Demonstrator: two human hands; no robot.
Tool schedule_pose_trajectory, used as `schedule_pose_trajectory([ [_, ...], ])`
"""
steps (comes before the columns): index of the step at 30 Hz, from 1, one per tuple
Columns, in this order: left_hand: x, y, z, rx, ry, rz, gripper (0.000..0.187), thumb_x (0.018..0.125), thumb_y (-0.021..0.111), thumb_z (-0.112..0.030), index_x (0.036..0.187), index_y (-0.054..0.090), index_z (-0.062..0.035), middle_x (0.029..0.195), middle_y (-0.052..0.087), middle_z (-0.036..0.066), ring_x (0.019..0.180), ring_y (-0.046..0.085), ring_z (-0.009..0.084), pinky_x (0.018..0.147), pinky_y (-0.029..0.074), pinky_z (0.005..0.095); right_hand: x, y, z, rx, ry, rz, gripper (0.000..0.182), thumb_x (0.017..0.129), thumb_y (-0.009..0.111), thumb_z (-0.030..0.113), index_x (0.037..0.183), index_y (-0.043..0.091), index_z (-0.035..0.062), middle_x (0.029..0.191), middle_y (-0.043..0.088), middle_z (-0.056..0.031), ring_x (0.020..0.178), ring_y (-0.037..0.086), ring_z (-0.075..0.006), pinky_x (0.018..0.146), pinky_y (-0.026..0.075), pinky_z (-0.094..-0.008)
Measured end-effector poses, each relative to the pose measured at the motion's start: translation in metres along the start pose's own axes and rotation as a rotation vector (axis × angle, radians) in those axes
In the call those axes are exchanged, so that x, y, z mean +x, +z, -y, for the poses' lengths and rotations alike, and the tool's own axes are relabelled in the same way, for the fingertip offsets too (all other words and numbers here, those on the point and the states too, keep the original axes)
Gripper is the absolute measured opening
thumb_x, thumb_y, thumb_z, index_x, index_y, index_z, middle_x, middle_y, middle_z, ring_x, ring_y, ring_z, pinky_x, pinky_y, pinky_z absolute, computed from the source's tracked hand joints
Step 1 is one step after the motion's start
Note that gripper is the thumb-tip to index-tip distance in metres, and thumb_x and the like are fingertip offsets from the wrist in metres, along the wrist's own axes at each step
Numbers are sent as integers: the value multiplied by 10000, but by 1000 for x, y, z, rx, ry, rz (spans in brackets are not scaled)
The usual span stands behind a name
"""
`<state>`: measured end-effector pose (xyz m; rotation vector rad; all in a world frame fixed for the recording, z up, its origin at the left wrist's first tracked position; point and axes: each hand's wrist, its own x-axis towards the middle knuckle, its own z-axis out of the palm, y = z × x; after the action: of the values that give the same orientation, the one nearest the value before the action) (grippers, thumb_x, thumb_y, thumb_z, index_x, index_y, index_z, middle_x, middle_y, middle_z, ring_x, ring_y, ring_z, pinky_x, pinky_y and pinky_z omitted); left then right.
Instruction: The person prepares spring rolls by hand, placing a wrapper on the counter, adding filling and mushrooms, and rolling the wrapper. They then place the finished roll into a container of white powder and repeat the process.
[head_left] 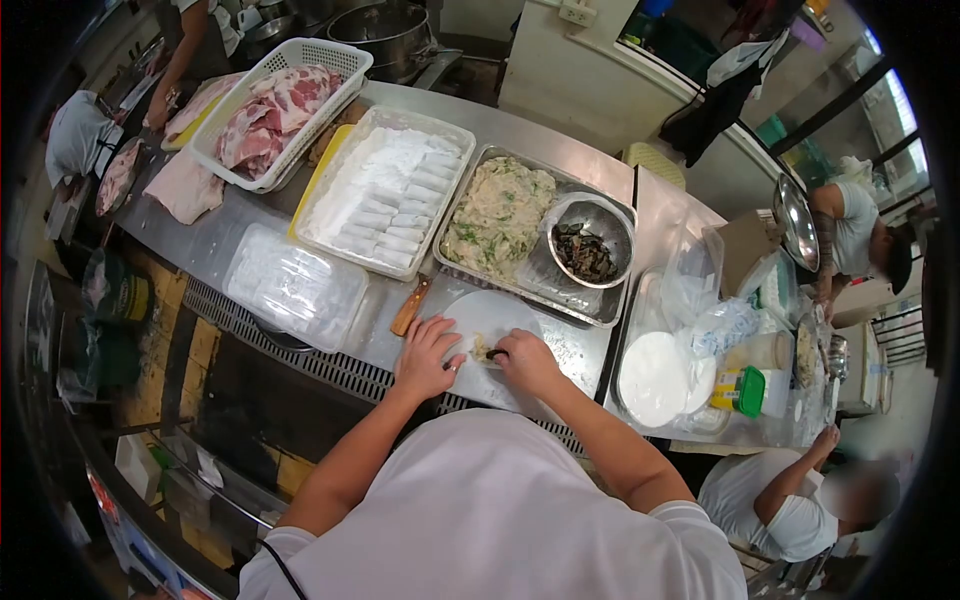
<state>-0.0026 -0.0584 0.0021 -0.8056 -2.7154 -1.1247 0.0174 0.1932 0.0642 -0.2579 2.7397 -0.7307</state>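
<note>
In front of me lies a round, whitish, translucent wrapper (pixel 505 308), with a small dab of pale filling (pixel 480 347) near its close edge. My left hand (pixel 428 358) rests at the wrapper's left side, fingers stretched out. My right hand (pixel 528 362) is closed, its fingertips pinching a small dark strip of food (pixel 494 353) at the filling. A wooden-handled knife (pixel 411 306) lies just beyond my left fingers. Behind the wrapper, a metal tray (pixel 560 308) holds pale minced filling with green bits (pixel 497 212) and a steel bowl (pixel 620 250) of dark brown slices (pixel 583 252).
Left of the tray stands a white container (pixel 318 215) of rolled pieces; a lidded plastic box (pixel 296 285) sits nearer. Raw meat (pixel 275 120) fills a white basket (pixel 345 65). More round wrappers (pixel 653 378) lie right. Co-workers (pixel 790 500) stand right and upper left.
</note>
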Motion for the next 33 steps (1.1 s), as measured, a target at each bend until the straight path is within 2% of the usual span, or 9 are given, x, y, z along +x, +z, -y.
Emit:
schedule_pose_trajectory([
  [6, -1, 0, 1, -6, 5, -3, 386, 861, 864, -201, 1214, 758, -89, 1465, 650, 116, 1480, 522, 364, 1287, 315, 605, -5, 8, 10, -8, -124, -220, 103, 940, 755, 140, 995, 786, 58, 1006, 682, -145, 1034, 702, -362, 912, 591, -479],
  [12, -1, 2, 3, 16, 16, 7, 388, 877, 841, -220, 1227, 741, -84, 1441, 649, 118, 1467, 530, 345, 1295, 311, 602, -4, 20, -7, -81, -180, -149, 86, 923, 748, 110, 994, 776, 71, 973, 683, -132, 1024, 695, -350, 884, 600, -468],
  [15, 0, 5, 8, -29, -1, -32, 416, 900, 828, -215, 1265, 720, -46, 1449, 641, 153, 1450, 527, 390, 1275, 337, 580, -9, 13, -7, -22, -137, -216, 126, 920, 731, 101, 1025, 783, 56, 1019, 724, -154, 1042, 709, -374, 900, 601, -480],
  [19, 11, 16, -3, -36, -229, -142, 437, 926, 813, -208, 1288, 695, 7, 1344, 658, 190, 1311, 561, 448, 1170, 412, 560, -24, 0, -22, 109, 383, -431, 272, 913, 750, 176, 1125, 791, 11, 1066, 786, -225, 972, 750, -444, 909, 605, -510],
  [22, 27, 15, -9, 90, -346, -31, 385, 926, 818, -209, 1217, 707, 17, 1257, 663, 195, 1223, 574, 452, 1098, 447, 543, -19, 7, -40, 188, 555, -348, 314, 882, 784, 202, 1113, 782, -11, 960, 791, -238, 907, 757, -449, 858, 614, -512],
  [25, 35, 12, -7, 98, -390, 70, 309, 917, 832, -220, 1109, 729, -1, 1172, 681, 190, 1160, 604, 425, 1040, 478, 515, -12, 22, -49, 254, 530, -330, 360, 856, 812, 232, 1097, 766, -32, 882, 778, -256, 856, 763, -429, 809, 617, -493],
  [28, 36, 4, -10, 3, -438, 66, 262, 934, 829, -232, 1024, 735, -4, 1037, 733, 187, 1026, 680, 400, 925, 533, 492, -20, 16, -38, 439, 531, -365, 300, 894, 817, 229, 1029, 772, -35, 865, 788, -211, 793, 762, -341, 764, 608, -443],
  [31, 30, -9, -17, -163, -614, 91, 266, 961, 821, -251, 1001, 737, -1, 888, 762, 178, 849, 728, 391, 793, 565, 485, -26, 6, -21, 930, 754, -367, 260, 927, 825, 217, 942, 769, -37, 846, 791, -132, 753, 729, -248, 739, 593, -397],
  [33, 20, -13, -19, -256, -645, 61, 282, 977, 815, -264, 1010, 737, 5, 831, 769, 181, 767, 738, 395, 729, 571, 485, -33, 7, -27, 962, 792, -226, 252, 938, 829, 207, 941, 787, -42, 875, 801, -110, 763, 721, -217, 728, 591, -391],
])
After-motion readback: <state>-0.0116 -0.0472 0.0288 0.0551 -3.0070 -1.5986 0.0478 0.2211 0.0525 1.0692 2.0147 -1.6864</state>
